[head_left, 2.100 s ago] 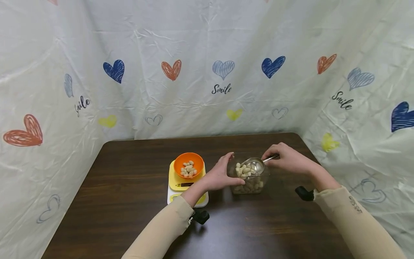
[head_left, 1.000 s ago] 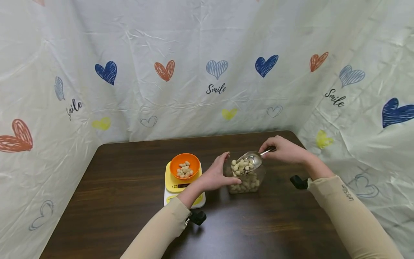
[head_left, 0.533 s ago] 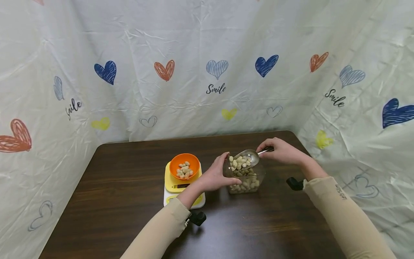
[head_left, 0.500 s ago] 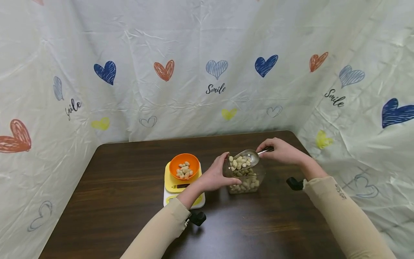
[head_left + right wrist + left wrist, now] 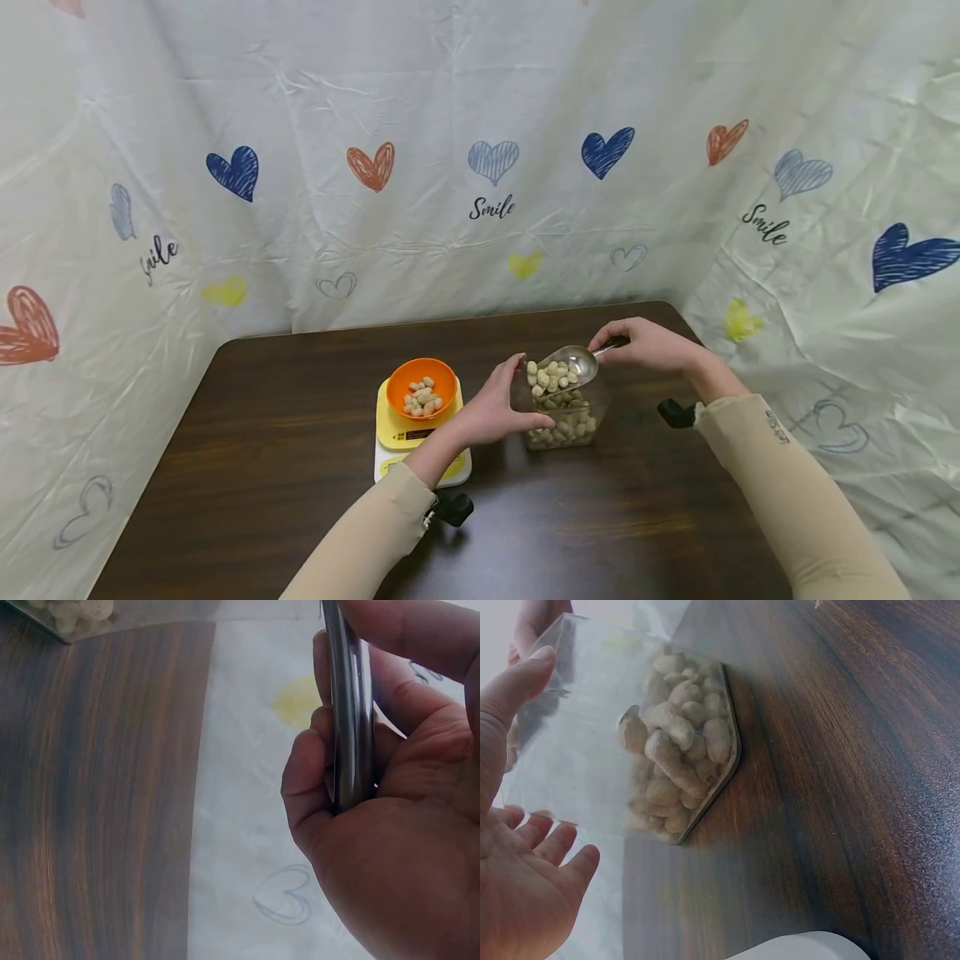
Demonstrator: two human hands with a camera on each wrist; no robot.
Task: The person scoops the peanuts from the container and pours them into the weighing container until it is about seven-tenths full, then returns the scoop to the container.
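Note:
My left hand (image 5: 491, 411) steadies a clear plastic container (image 5: 602, 404) of unshelled peanuts, thumb on the near wall and fingers on the far side. The left wrist view shows the peanuts (image 5: 679, 742) heaped behind the container's wall. My right hand (image 5: 651, 345) grips the handle of a metal scoop (image 5: 581, 363); its fingers wrap the shiny handle (image 5: 351, 727) in the right wrist view. Several peanuts (image 5: 551, 377) lie in the scoop, which is at the container's open top. Left of the container, an orange bowl (image 5: 399, 379) with several peanuts sits on a yellow-and-white kitchen scale (image 5: 392, 435).
Everything stands on a dark wooden table (image 5: 300, 442). A white curtain (image 5: 420, 92) printed with hearts and "Smile" hangs behind it and along both sides. My left forearm covers part of the scale's front.
The scoop has risen from among the container's peanuts to its open top, now loaded, and moved slightly left with my right hand. My left hand keeps its hold. The head view has shifted slightly.

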